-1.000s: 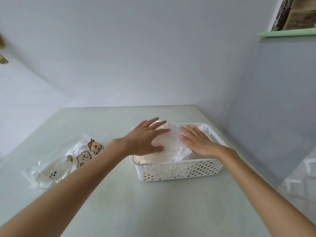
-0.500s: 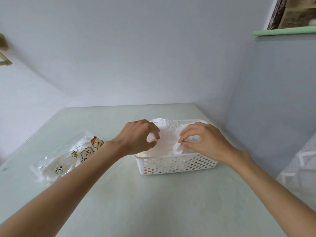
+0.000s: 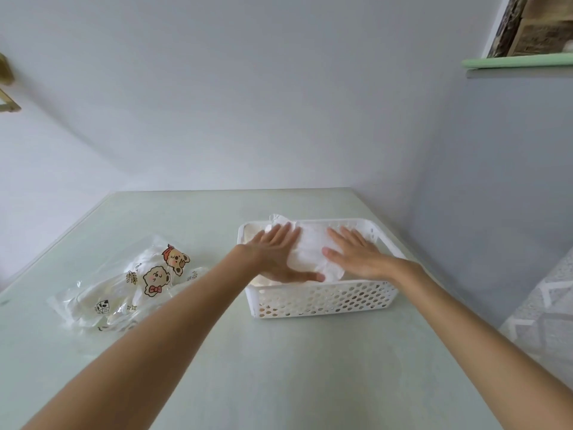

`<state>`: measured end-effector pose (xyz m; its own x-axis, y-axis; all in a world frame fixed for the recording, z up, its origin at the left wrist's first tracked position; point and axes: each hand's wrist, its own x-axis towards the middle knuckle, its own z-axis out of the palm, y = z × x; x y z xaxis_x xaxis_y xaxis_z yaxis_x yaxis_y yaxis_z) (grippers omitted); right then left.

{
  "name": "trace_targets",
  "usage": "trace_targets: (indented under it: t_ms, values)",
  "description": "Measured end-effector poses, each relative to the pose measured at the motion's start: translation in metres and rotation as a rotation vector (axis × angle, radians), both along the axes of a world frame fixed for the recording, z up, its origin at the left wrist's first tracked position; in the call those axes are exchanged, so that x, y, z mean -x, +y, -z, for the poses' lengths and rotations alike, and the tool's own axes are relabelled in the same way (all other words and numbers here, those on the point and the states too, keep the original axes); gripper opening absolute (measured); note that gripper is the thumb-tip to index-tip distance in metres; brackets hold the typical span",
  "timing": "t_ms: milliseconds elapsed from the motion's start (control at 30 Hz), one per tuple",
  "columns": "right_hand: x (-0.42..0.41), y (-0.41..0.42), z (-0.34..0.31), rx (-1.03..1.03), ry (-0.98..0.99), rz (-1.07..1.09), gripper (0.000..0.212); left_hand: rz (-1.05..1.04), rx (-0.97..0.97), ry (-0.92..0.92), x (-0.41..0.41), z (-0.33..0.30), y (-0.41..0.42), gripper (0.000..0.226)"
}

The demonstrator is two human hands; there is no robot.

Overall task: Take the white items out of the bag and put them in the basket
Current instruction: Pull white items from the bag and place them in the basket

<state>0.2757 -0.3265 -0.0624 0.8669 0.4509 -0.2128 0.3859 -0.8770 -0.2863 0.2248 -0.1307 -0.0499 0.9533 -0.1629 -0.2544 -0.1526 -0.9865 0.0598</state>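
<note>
A white perforated basket (image 3: 322, 301) stands on the pale green table, right of centre. White soft items (image 3: 311, 248) fill it, piled level with the rim. My left hand (image 3: 277, 254) lies flat on the left part of the pile, fingers straight and thumb stretched along the near side. My right hand (image 3: 356, 254) lies flat on the right part, fingers straight. A clear plastic bag (image 3: 124, 283) printed with cartoon bears lies crumpled on the table to the left; something pale shows through it.
The table (image 3: 279, 367) ends at a grey-blue wall on the right and a pale wall behind. A green shelf edge (image 3: 514, 62) juts out at the upper right. Patterned floor (image 3: 545, 318) shows past the table's right edge.
Half a second ago both hands had curled fingers pinching the white items. Now both are spread flat on the pile again, and the pile sits lower in the basket.
</note>
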Motion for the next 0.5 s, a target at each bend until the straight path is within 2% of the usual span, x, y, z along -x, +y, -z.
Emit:
trace_targets:
  t_ms: [67, 167, 267, 333, 433, 500]
  values:
    - [-0.006, -0.002, 0.005, 0.133, 0.110, -0.003, 0.074, -0.022, -0.039, 0.072, -0.006, 0.011, 0.005, 0.116]
    - [-0.009, -0.003, 0.009, 0.238, 0.161, 0.002, 0.085, -0.039, -0.087, 0.135, -0.008, 0.017, 0.005, 0.109]
    - [-0.012, -0.002, 0.012, 0.286, 0.140, 0.006, 0.087, -0.046, -0.150, 0.149, -0.012, 0.013, -0.001, 0.107]
    - [-0.010, -0.001, 0.008, 0.234, 0.078, 0.013, 0.085, -0.059, -0.120, 0.135, -0.011, 0.004, -0.002, 0.114]
    - [-0.004, -0.004, -0.007, 0.086, -0.102, 0.037, 0.077, -0.061, 0.008, -0.017, 0.002, -0.021, -0.001, 0.114]
    - [0.002, -0.007, -0.017, -0.050, -0.287, 0.074, 0.067, -0.065, 0.148, -0.226, 0.022, -0.037, 0.008, 0.092]
